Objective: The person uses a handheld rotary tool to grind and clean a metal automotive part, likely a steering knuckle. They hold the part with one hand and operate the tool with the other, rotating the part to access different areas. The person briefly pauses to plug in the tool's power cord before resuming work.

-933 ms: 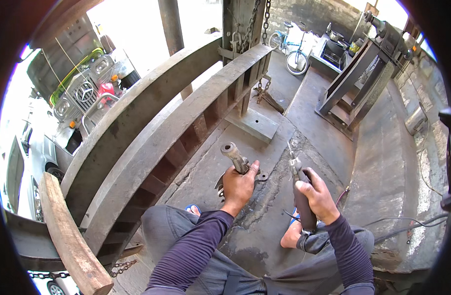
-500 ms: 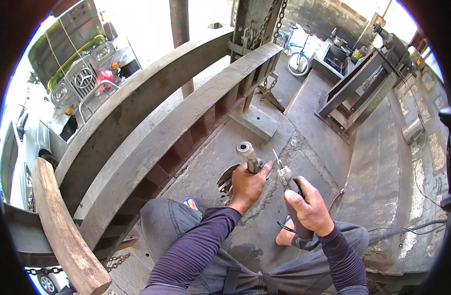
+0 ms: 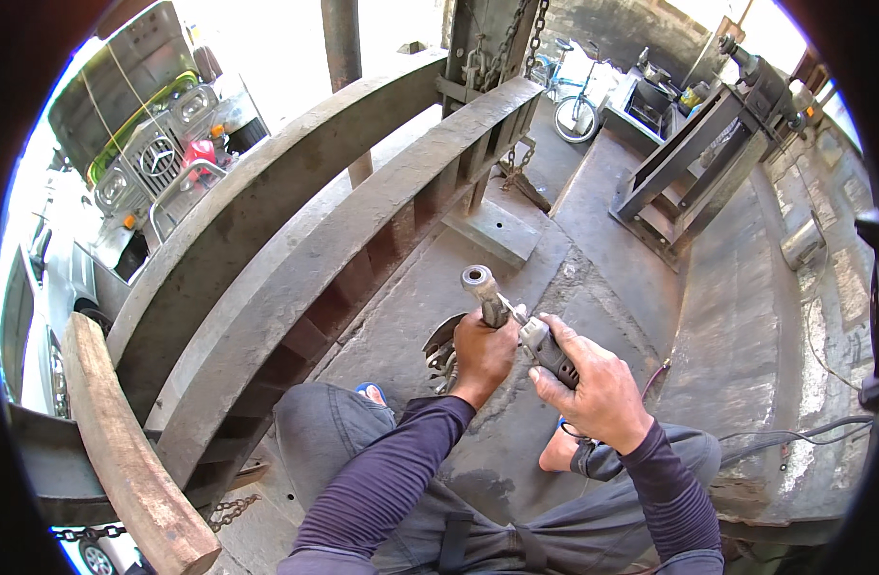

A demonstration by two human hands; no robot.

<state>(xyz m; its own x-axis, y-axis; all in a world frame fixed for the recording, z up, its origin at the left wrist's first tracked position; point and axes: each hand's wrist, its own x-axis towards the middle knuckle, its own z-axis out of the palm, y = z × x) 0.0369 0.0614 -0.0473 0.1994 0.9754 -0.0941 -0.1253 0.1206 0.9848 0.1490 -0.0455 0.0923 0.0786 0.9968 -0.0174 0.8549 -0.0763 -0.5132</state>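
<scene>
My left hand [image 3: 483, 359] is closed round a grey metal shaft with a round, hollow end [image 3: 480, 283], its end pointing up and away from me. In my right hand [image 3: 601, 391] is a handheld power drill or die grinder [image 3: 553, 357] with a metal chuck at the front. The tool lies tilted toward the shaft, its chuck close beside my left fingers. Its thin bit is mostly hidden there, so I cannot tell whether it touches the shaft. Below my left hand, a dark rounded metal piece [image 3: 443, 337] shows partly on the floor.
Two long curved steel beams [image 3: 348, 235] stand at my left, with a curved wooden block [image 3: 133, 450] nearer me. Chains [image 3: 538, 38] hang from a post ahead. A steel stand [image 3: 693, 172], a bicycle [image 3: 576, 110] and dark cables [image 3: 804, 441] are on the right. A vehicle front [image 3: 157, 158] shows far left.
My right hand has moved up and left, bringing the power tool against or close to the shaft. Its bit, plain before, is now mostly hidden. My left hand has hardly moved.
</scene>
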